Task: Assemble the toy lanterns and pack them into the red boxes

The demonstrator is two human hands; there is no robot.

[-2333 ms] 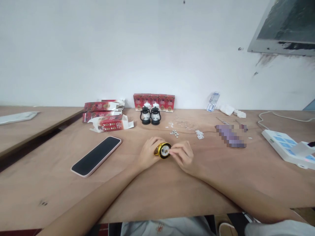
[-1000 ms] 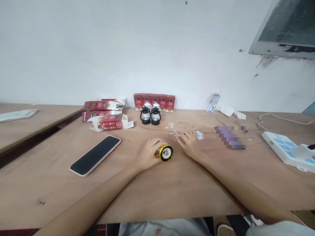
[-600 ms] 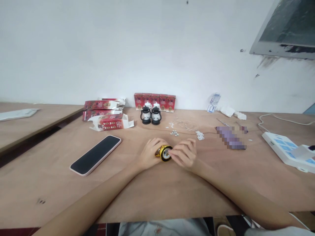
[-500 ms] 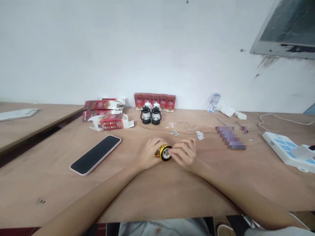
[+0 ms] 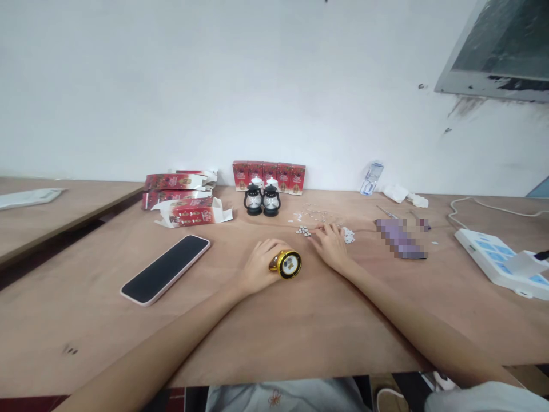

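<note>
My left hand (image 5: 260,264) is wrapped round a small gold lantern (image 5: 287,264) lying on its side, its round base turned toward me. My right hand (image 5: 330,245) reaches forward with fingers stretched flat on the table, fingertips at a little heap of small round button cells (image 5: 303,230). A cluster of small white pieces (image 5: 348,234) lies just right of those fingers.
Two black lanterns (image 5: 262,201) stand before a row of red boxes (image 5: 269,175) by the wall. Opened red boxes (image 5: 184,200) lie at the left, a black phone (image 5: 165,268) nearer. A white power strip (image 5: 497,260) sits at the right, thin wires (image 5: 319,216) mid-table.
Half a second ago my right hand was pinched at the lantern's base; it has now left it and stretched forward to the button cells. The left hand keeps its hold.
</note>
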